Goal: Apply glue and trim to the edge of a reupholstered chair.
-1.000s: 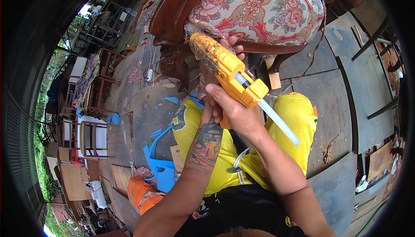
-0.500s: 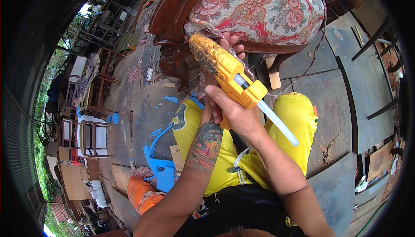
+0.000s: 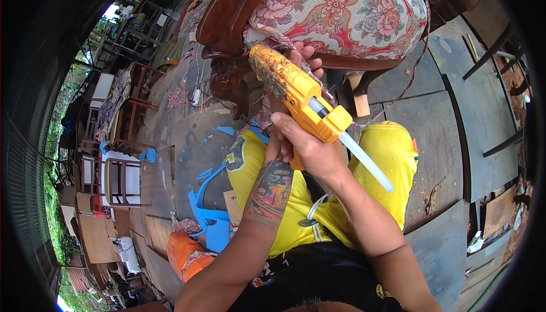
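My right hand (image 3: 313,147) is wrapped round a yellow glue gun (image 3: 304,93), its front end crusted with dark residue. A translucent glue stick (image 3: 367,161) sticks out of its back. The nozzle points at the corner of a chair seat (image 3: 335,13) in red and cream floral cloth, beside its carved dark wood frame (image 3: 227,16). My left hand (image 3: 304,56) is under the gun, mostly hidden by it. Its curled fingertips show at the seat's lower edge, about a braided cord (image 3: 276,34) that runs along there.
Blue cut scraps (image 3: 213,221) and an orange bag (image 3: 185,255) lie on the floor at my left. Wooden chair frames (image 3: 122,181) stand farther left. A small wood block (image 3: 359,96) sits by the chair leg. Dark metal legs (image 3: 495,50) rise at the right.
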Motion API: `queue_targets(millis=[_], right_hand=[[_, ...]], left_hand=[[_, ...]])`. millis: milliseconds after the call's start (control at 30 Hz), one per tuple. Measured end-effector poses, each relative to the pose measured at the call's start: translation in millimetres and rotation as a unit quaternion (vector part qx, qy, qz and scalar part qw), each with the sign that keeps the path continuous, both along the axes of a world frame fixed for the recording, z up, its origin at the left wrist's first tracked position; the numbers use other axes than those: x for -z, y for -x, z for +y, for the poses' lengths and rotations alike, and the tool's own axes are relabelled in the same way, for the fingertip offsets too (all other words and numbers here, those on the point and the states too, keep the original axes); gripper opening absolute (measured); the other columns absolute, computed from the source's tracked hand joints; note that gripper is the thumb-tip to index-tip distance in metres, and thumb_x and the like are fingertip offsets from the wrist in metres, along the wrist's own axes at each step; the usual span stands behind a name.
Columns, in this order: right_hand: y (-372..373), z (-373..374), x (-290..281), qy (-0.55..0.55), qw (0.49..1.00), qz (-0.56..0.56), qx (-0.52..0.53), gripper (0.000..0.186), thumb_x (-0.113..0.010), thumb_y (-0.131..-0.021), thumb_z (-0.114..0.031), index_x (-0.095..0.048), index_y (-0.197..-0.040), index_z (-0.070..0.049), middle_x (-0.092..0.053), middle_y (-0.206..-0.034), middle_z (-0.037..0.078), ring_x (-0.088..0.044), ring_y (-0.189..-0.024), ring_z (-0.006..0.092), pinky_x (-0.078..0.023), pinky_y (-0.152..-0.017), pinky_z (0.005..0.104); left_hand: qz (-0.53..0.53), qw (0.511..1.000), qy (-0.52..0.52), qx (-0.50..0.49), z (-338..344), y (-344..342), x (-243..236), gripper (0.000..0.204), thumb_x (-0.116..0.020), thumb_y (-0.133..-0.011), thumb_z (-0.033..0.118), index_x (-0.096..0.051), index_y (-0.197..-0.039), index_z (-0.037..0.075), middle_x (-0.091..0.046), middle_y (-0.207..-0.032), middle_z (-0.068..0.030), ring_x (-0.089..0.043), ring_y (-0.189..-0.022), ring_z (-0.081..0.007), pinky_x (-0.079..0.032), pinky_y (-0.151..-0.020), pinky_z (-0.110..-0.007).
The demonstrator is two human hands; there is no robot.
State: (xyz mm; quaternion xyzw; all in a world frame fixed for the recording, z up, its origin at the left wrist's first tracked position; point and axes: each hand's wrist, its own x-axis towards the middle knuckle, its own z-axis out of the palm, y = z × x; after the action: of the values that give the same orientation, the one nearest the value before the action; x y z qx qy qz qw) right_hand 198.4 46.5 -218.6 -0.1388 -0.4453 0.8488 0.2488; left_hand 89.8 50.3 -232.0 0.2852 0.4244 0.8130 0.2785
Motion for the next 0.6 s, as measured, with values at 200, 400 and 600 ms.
queue_targets(millis=[200,400,600], right_hand=[[-1.0,0.5,-0.3,-0.021,1.000,-0.014,-0.002,0.027,-0.069,-0.099,-0.024,-0.064,-0.083,-0.003,-0.059,-0.062,0.002,-0.056,-0.051,0.0114,-0.045,-0.049,0.0273],[-1.8,0.1,-0.8,-0.019,1.000,-0.024,-0.004,0.027,-0.069,-0.099,-0.025,-0.064,-0.083,-0.004,-0.059,-0.062,0.002,-0.057,-0.051,0.0115,-0.045,-0.049,0.0273],[-0.7,-0.6,1.4,-0.025,0.999,-0.019,0.005,0.027,-0.069,-0.099,-0.025,-0.064,-0.082,-0.004,-0.059,-0.062,0.002,-0.057,-0.050,0.0116,-0.046,-0.049,0.0274]], left_hand=[[0.007,1.000,0.007,-0.007,-3.9,0.6,8.8,0.046,-0.064,-0.106,0.037,-0.055,-0.141,0.010,-0.066,-0.123,-0.0029,-0.066,-0.104,-0.0140,-0.058,-0.091,-0.028],[0.133,0.989,-0.002,0.067,-8.8,7.3,13.3,0.055,-0.044,-0.113,0.035,-0.035,-0.162,0.011,-0.043,-0.158,-0.0114,-0.052,-0.136,-0.0242,-0.042,-0.120,-0.039],[-0.011,1.000,0.002,-0.017,-3.0,0.6,6.9,0.041,-0.066,-0.104,0.035,-0.058,-0.137,0.010,-0.068,-0.119,-0.0044,-0.068,-0.102,-0.0158,-0.059,-0.090,-0.031]])
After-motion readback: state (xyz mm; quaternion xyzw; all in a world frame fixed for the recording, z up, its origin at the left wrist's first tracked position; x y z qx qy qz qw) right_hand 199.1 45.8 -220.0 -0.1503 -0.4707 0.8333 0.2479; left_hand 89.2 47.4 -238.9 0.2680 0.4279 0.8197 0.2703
